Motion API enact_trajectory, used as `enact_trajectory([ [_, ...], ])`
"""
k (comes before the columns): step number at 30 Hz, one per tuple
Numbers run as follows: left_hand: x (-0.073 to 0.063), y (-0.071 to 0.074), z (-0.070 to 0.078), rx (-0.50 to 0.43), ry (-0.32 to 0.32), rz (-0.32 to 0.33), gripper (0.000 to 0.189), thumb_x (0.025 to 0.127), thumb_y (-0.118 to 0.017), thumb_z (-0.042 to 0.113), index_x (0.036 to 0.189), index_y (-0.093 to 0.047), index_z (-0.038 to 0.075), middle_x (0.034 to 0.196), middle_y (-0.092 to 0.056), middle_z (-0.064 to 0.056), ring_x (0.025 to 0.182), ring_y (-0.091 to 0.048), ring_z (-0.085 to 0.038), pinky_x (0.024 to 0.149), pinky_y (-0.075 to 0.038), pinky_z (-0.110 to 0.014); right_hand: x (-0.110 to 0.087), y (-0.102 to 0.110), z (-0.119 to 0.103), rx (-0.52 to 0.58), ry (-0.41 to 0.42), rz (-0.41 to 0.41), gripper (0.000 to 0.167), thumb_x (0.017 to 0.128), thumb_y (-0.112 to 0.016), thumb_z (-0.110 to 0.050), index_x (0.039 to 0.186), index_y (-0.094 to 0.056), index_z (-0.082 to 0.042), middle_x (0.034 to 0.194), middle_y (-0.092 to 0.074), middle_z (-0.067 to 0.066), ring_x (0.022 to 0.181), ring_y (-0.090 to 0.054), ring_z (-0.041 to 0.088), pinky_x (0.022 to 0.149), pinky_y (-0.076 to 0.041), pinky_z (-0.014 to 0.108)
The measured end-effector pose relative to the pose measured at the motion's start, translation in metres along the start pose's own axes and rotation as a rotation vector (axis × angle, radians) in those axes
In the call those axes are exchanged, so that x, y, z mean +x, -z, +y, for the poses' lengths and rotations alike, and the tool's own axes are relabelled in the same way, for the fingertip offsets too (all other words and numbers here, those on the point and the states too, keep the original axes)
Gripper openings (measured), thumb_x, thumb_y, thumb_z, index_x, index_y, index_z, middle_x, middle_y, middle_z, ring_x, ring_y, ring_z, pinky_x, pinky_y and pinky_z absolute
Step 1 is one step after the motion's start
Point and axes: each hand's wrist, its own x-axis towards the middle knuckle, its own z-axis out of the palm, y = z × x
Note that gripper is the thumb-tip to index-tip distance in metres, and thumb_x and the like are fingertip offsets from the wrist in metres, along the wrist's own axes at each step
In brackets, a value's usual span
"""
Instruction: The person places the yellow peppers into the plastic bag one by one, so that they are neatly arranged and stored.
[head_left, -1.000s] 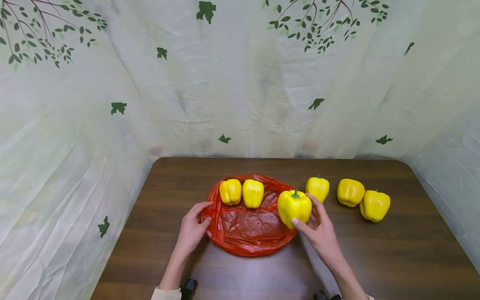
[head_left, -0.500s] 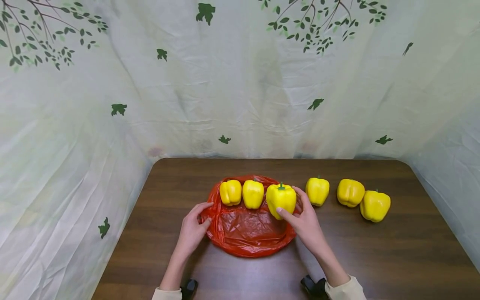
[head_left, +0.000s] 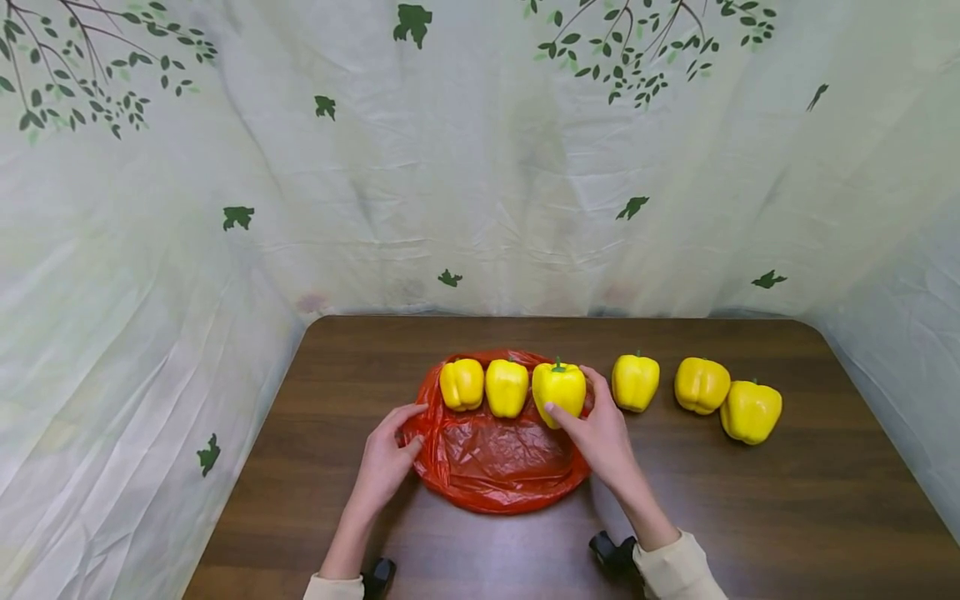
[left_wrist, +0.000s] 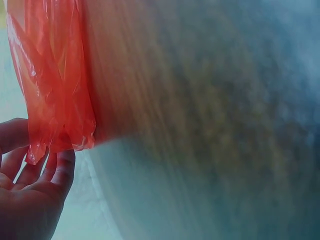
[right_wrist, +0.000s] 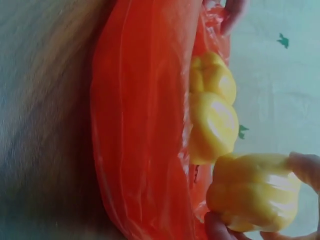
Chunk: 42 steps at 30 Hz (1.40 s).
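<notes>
While I follow the head view from my end, the person's right hand (head_left: 606, 435) pinches a blocky yellow bell pepper with a green stem (head_left: 558, 388) between thumb and fingers, parted about as wide as the pepper, over the right part of a crinkled red plastic bag (head_left: 501, 462). I can't tell whether that pepper touches the plastic. The left hand (head_left: 385, 463) holds the bag's left rim, its thumb and fingers only slightly parted. Inside the bag, toward the far side, I see a second yellow pepper (head_left: 462, 385) and a third yellow pepper (head_left: 507, 388) side by side. To the right, on the dark brown wood-grain table (head_left: 750, 517), a fourth yellow pepper (head_left: 636, 383) stands apart from a fifth yellow pepper (head_left: 702, 386) and a sixth yellow pepper (head_left: 751, 412), which sit close together.
</notes>
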Motion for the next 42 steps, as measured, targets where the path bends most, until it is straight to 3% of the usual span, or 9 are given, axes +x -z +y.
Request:
enact_trajectory([
  [6,0.001,0.0,0.0,0.001,0.001,-0.001,0.043,0.087,-0.064,-0.007,0.125,-0.065,0.013,0.132,-0.057,-0.008,0.122,-0.053,-0.027,0.097,-0.049,-0.048,0.005,0.0,0.001,-0.168,0.004,0.007,0.08,0.084,-0.076,-0.04,0.146,-0.036,-0.012,0.133,-0.055,0.014,0.105,-0.058,0.03,0.089,-0.052,0.049],
  [13,0.001,0.0,-0.001,0.005,-0.008,0.001,0.043,0.087,-0.064,-0.007,0.125,-0.065,0.012,0.132,-0.057,-0.008,0.12,-0.053,-0.027,0.094,-0.05,-0.047,0.01,-0.002,0.002,-0.277,0.0,-0.011,0.079,0.082,-0.075,-0.046,0.143,-0.041,-0.008,0.133,-0.058,0.015,0.103,-0.06,0.031,0.088,-0.052,0.05],
  [24,0.0,-0.001,0.0,0.006,0.008,-0.005,0.043,0.087,-0.065,-0.007,0.125,-0.066,0.014,0.131,-0.057,-0.007,0.118,-0.055,-0.027,0.094,-0.051,-0.047,0.021,-0.011,0.009,-0.28,0.022,0.027,0.073,0.084,-0.076,-0.042,0.14,-0.046,-0.005,0.129,-0.054,0.016,0.107,-0.054,0.031,0.091,-0.05,0.051],
  [28,0.0,-0.001,0.0,0.008,0.008,-0.005,0.043,0.087,-0.065,-0.006,0.125,-0.066,0.013,0.132,-0.057,-0.008,0.118,-0.055,-0.028,0.095,-0.05,-0.047,0.023,-0.014,0.012,-0.276,0.044,0.051,0.069,0.086,-0.075,-0.033,0.142,-0.045,-0.005,0.13,-0.051,0.018,0.106,-0.055,0.032,0.09,-0.052,0.049],
  [32,0.0,-0.002,0.0,0.018,0.008,-0.004,0.042,0.087,-0.065,-0.006,0.125,-0.066,0.013,0.133,-0.057,-0.009,0.119,-0.054,-0.028,0.095,-0.05,-0.048,0.023,-0.015,0.014,-0.263,0.069,0.068,0.065,0.087,-0.076,-0.024,0.142,-0.046,-0.007,0.13,-0.05,0.018,0.104,-0.056,0.031,0.088,-0.053,0.047],
  [42,-0.001,-0.001,0.0,0.004,0.02,-0.041,0.05,0.084,-0.067,-0.008,0.128,-0.063,0.013,0.133,-0.055,-0.009,0.12,-0.054,-0.029,0.097,-0.048,-0.048,0.025,-0.019,0.016,-0.271,0.086,0.094,0.059,0.087,-0.076,-0.021,0.138,-0.05,-0.01,0.125,-0.052,0.016,0.101,-0.054,0.032,0.086,-0.051,0.046],
])
